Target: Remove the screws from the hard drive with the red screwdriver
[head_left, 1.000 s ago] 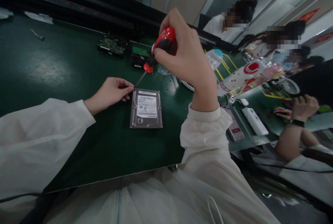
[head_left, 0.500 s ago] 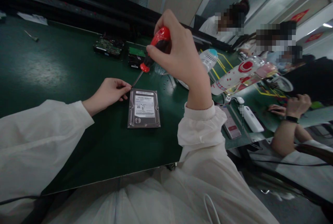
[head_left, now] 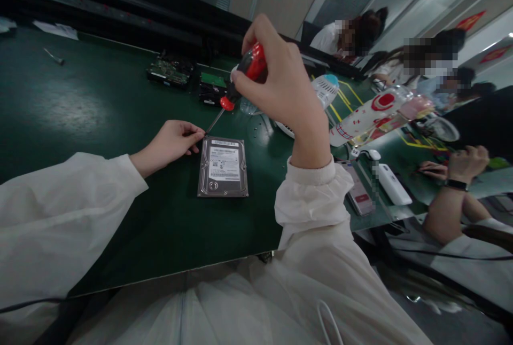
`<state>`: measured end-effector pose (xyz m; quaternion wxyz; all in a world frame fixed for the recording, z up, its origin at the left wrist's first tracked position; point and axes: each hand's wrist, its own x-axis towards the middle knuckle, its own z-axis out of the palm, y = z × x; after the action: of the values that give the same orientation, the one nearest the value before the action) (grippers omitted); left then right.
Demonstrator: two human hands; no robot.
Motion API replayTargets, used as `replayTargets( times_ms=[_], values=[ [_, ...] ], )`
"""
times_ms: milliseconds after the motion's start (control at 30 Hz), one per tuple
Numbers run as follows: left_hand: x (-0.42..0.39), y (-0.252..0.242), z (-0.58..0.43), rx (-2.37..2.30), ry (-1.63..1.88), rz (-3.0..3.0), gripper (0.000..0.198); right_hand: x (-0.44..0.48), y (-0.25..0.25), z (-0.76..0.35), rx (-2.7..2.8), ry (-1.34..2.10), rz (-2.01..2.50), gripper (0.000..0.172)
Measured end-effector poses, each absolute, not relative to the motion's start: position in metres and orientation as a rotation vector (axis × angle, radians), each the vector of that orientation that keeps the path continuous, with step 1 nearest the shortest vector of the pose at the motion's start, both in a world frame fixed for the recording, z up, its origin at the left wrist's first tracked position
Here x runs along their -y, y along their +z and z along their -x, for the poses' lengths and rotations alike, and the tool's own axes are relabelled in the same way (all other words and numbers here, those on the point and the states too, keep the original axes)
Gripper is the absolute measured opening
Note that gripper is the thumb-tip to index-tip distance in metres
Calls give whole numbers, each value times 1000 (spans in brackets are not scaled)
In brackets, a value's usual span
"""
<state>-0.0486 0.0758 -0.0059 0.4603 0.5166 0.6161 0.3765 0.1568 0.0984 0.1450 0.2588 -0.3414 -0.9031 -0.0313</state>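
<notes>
A silver hard drive (head_left: pixel 223 167) with a white label lies flat on the green table (head_left: pixel 176 238). My right hand (head_left: pixel 280 78) is wrapped round the handle of a red and black screwdriver (head_left: pixel 253 63), which slants down so that its tip meets the drive's upper left corner. At that same corner my left hand (head_left: pixel 176 142) has its thumb and forefinger pinched together beside the tip. Whatever lies between those fingertips is too small to make out.
Behind the drive are a circuit board assembly (head_left: pixel 171 71), a second part with a green board (head_left: pixel 212 88) and small screws. To the right are a white fan (head_left: pixel 326 89), a bottle (head_left: pixel 372 112), a phone (head_left: pixel 359 193) and another person's hands (head_left: pixel 468 166).
The whole view has shifted slightly. My right hand and the screwdriver handle have turned a little, while the tip stays at the drive's corner. My left hand keeps its pinch there.
</notes>
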Motion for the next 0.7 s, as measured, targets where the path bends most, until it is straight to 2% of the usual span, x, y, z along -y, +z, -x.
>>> replayTargets(
  times_ms=[233,333,400,500,600,700],
  values=[
    [-78,-17,54,-1454,959,-1380,12,-102,144,-158,2403,-79,986,25],
    [-78,-23,59,-1431,961,-1417,16,-102,144,-157,2410,-59,988,15],
    [-76,-23,60,-1418,958,-1425,19,-101,145,-156,2428,-41,964,22],
    [-72,-17,59,-1418,931,-1427,24,-99,144,-156,2410,-112,1053,19],
    [-69,-11,57,-1428,913,-1430,28,-100,144,-158,2370,-184,1128,34],
    [-69,-11,58,-1414,920,-1432,30,-101,144,-157,2390,-136,1060,13]
  ],
)
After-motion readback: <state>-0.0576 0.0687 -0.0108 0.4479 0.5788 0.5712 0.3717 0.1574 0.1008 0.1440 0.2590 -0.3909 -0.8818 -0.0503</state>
